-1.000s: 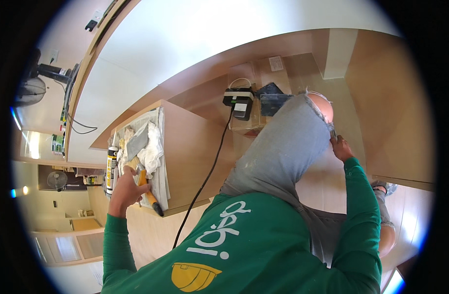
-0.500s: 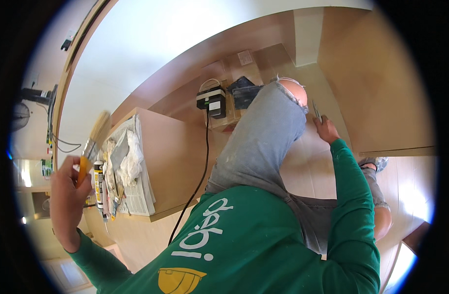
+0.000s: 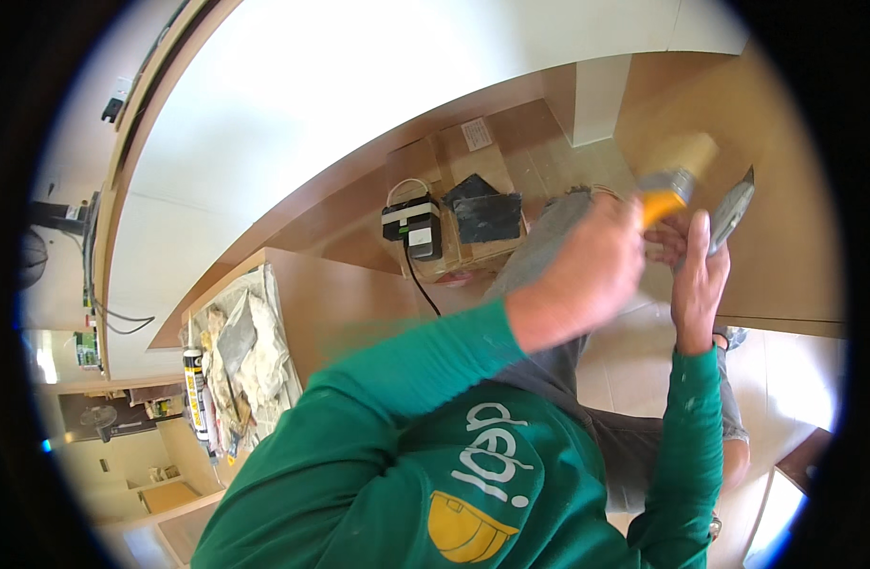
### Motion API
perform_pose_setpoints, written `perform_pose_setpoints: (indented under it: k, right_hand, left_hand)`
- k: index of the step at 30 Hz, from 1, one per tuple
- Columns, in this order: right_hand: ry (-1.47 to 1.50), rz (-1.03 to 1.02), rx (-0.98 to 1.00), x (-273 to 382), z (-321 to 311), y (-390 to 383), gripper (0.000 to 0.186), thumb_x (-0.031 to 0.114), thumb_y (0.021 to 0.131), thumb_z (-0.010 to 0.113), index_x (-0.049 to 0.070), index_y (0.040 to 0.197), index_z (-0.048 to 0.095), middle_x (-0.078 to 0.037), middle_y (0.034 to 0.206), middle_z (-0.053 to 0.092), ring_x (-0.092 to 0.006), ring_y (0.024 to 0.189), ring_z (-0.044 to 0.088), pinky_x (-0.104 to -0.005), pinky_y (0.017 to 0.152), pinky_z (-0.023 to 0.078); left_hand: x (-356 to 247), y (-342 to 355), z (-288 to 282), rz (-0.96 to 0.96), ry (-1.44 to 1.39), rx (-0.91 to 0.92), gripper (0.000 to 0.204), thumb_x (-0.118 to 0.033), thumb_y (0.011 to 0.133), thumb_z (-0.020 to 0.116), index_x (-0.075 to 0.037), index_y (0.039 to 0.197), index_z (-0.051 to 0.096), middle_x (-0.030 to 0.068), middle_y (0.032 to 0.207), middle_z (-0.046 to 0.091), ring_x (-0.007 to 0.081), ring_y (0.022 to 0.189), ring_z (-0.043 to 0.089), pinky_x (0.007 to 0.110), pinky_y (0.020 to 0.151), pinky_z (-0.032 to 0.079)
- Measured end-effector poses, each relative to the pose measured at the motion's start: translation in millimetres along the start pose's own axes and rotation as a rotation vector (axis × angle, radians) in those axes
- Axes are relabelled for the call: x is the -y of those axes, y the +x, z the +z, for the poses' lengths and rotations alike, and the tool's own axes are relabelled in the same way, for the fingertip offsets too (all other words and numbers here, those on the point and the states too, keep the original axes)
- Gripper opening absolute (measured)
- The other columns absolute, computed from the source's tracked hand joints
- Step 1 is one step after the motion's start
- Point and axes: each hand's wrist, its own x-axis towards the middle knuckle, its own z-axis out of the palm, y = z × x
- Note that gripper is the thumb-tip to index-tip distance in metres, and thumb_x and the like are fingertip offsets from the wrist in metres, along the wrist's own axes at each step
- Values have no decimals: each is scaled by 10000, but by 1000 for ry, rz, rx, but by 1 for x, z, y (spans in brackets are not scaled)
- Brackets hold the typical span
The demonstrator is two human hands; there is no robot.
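My left hand point(image 3: 587, 270) is closed around a yellow-handled, metal-banded flat paintbrush with pale bristles point(image 3: 670, 194), blurred above my grey-jeaned leg point(image 3: 541, 248). My right hand point(image 3: 698, 284) grips a slim grey knife with a dark pointed blade point(image 3: 732, 220), just beside the brush.

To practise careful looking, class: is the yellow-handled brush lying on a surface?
No, the left hand holds the yellow-handled brush in the air, close to the right hand and its grey tool.
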Motion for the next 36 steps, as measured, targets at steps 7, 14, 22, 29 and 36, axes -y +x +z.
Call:
perform_pose_setpoints:
  k: [7, 14, 22, 29, 36]
  right_hand:
    - [-485, -104, -38, 16, -79, -25, 259, 192, 937, 725, 20, 932, 532, -44, 852, 624, -107, 730, 619, -264, 613, 503]
    - [-597, 225, -25, 77, -110, -81, 260, 99, 934, 676, 64, 986, 424, -79, 844, 592, -142, 626, 631, -257, 530, 514]
    - [-607, 311, -180, 50, -143, -87, 252, 141, 956, 686, 60, 979, 448, -69, 811, 592, -130, 636, 627, -249, 527, 507]
    - [-579, 312, -189, 50, -134, -75, 246, 181, 974, 679, 45, 993, 475, -53, 801, 584, -108, 629, 610, -236, 517, 496]
    - [-579, 316, -183, 45, -145, -82, 233, 173, 977, 667, 39, 1026, 484, -46, 807, 576, -109, 627, 592, -236, 534, 494]
  left_hand:
    - [-1, -11, 21, 249, -378, 342, 324, -145, 908, 654, 25, 1183, 640, 211, 996, 685, 374, 921, 672, 441, 842, 542]
    - [226, 31, -106, -741, 531, 319, 934, -678, 936, 505, 48, 1500, 335, 307, 1258, 630, 397, 1190, 625, 465, 1015, 494]
    - [299, -67, -111, -1157, 314, 202, 1415, -843, 697, 653, 39, 1579, -17, 350, 1546, 297, 426, 1424, 380, 450, 1189, 309]
    - [295, -104, -86, -1129, 348, -23, 1406, -669, 642, 835, -17, 1594, 31, 373, 1449, 392, 449, 1376, 396, 427, 1137, 376]
    - [292, -95, -75, -1142, 463, -28, 1397, -598, 639, 860, -55, 1599, 2, 380, 1444, 373, 457, 1359, 392, 444, 1121, 376]
